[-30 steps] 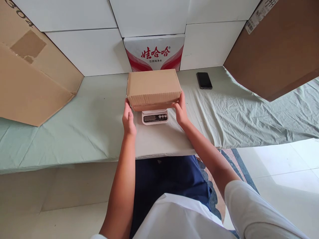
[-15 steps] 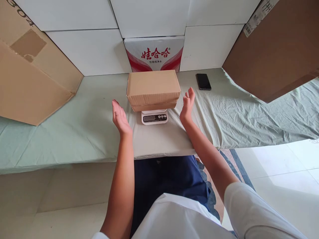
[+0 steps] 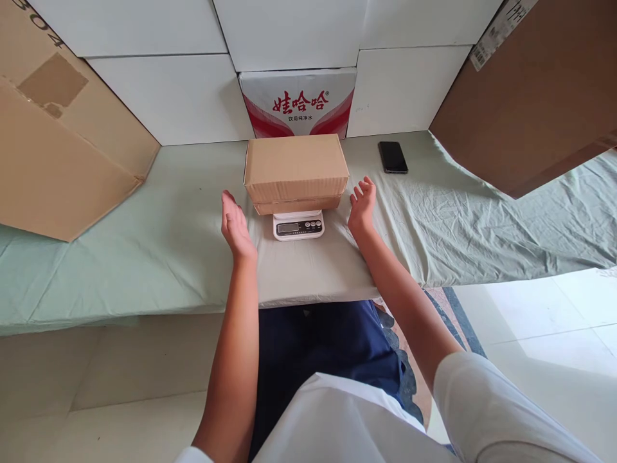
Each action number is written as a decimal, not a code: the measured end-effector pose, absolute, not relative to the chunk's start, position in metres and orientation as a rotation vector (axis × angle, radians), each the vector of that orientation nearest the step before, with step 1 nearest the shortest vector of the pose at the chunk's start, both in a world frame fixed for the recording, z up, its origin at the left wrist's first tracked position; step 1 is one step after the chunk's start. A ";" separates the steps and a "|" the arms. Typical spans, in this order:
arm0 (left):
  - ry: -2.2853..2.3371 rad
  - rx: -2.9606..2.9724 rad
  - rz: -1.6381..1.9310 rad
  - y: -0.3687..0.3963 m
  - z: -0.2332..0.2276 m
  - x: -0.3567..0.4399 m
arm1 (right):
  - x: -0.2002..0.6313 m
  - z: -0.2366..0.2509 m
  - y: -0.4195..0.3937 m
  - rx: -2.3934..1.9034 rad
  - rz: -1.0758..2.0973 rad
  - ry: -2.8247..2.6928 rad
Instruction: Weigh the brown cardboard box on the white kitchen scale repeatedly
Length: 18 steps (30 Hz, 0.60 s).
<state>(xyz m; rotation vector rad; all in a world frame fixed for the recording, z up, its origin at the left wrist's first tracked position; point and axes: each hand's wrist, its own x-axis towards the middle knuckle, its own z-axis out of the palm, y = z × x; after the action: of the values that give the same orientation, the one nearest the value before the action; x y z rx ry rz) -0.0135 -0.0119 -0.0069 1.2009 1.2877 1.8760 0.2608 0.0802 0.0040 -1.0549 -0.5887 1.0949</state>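
A brown cardboard box [image 3: 296, 161] rests on a small white digital scale [image 3: 299, 226], which lies on the cloth-covered table. The scale's front panel with its dark display and round buttons shows; its platform is mostly hidden beneath the box. To the left of the box, apart from it, my left hand [image 3: 236, 225] is open with fingers extended and holds nothing. On the right side, my right hand [image 3: 362, 206] is also empty and clear of the box, its fingers loosely curled but apart.
A black phone [image 3: 393, 157] lies on the pale green cloth [image 3: 193, 257] to the right. Behind the box stands a red-and-white carton [image 3: 299, 103] among white panels [image 3: 294, 32]. Large cardboard pieces flank the table, one at left [image 3: 72, 161], another at right [image 3: 530, 96].
The fingers of my right hand have curled more and dropped slightly. My left hand has turned and shifted a little toward the box. Box and scale stay in place.
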 end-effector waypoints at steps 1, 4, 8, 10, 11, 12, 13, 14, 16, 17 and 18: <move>1.295 1.204 1.869 -0.012 -0.006 -0.013 | 0.261 0.005 0.080 -1.056 1.105 -0.567; 1.308 1.208 1.850 -0.012 -0.005 -0.011 | 0.262 0.009 0.079 -1.054 1.125 -0.535; 1.279 1.211 1.863 -0.013 -0.006 -0.010 | 0.262 0.011 0.078 -1.050 1.133 -0.535; 1.284 1.234 1.859 -0.012 -0.007 -0.009 | 0.261 0.011 0.077 -1.050 1.138 -0.541; 1.290 1.245 1.853 -0.012 -0.008 -0.009 | 0.261 0.011 0.077 -1.052 1.139 -0.542; 1.295 1.251 1.847 -0.012 -0.009 -0.009 | 0.261 0.011 0.076 -1.055 1.140 -0.541; 1.299 1.254 1.840 -0.011 -0.009 -0.010 | 0.262 0.012 0.076 -1.059 1.141 -0.538; 1.299 1.254 1.835 -0.010 -0.009 -0.010 | 0.262 0.012 0.076 -1.063 1.141 -0.534; 1.301 1.265 1.826 -0.010 -0.009 -0.009 | 0.262 0.013 0.076 -1.068 1.144 -0.530; 1.305 1.278 1.819 -0.009 -0.009 -0.009 | 0.261 0.013 0.076 -1.069 1.145 -0.533; 1.312 1.293 1.812 -0.009 -0.008 -0.008 | 0.261 0.014 0.076 -1.069 1.146 -0.537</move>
<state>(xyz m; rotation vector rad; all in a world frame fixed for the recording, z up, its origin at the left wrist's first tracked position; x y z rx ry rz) -0.0083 -0.0095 -0.0084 1.2931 1.3116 1.8119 0.2612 0.0759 0.0135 -1.0688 -0.5373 1.1465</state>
